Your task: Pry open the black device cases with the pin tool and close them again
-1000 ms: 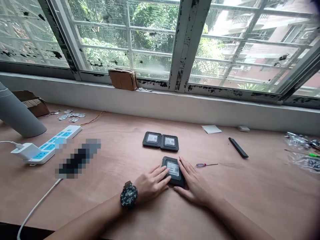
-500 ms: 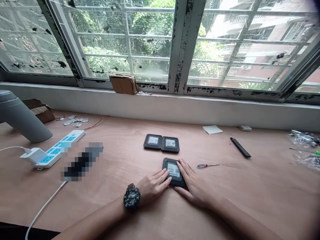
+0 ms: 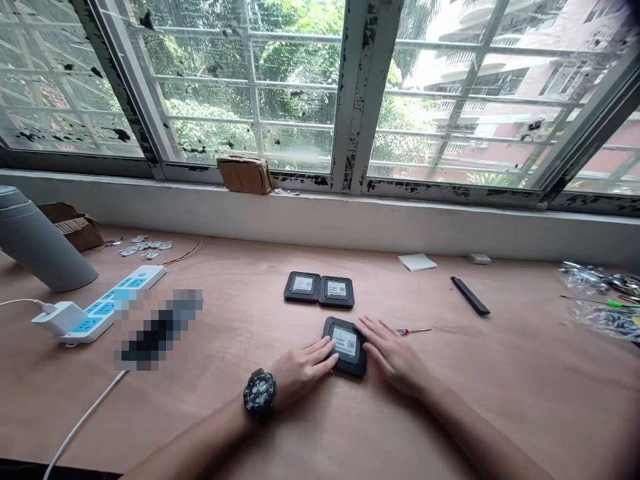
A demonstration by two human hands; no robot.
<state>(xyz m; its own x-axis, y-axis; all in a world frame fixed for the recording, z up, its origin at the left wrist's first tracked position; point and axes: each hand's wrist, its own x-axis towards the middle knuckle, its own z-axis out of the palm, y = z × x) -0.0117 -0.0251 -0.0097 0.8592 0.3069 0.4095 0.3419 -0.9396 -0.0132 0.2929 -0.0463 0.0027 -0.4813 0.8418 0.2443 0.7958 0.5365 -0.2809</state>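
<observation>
A flat black drive case (image 3: 344,363) with a white printed label lies on the wooden table in front of me. The fingers of my left hand (image 3: 303,373) rest outstretched on its left side; a black watch (image 3: 259,393) is on that wrist. My right hand (image 3: 395,363) is beside the case's right edge, fingers spread and holding nothing. Just past those fingers lies a small screwdriver (image 3: 415,331), its handle partly hidden. Farther back, two matching cases, the left one (image 3: 302,297) and the right one (image 3: 336,303), lie side by side, labels up.
On the left are a white power strip (image 3: 107,313) with a charger (image 3: 63,318), a pixelated dark object (image 3: 155,333) with a cable, and a grey cylinder (image 3: 45,247). Rightward lie a black bar (image 3: 470,296), a white square (image 3: 417,262) and plastic bags (image 3: 607,320). Windows line the back.
My right hand has come off the case's right side and moved slightly right, now covering part of the screwdriver. My left fingers stay on the case. The view has shifted a little.
</observation>
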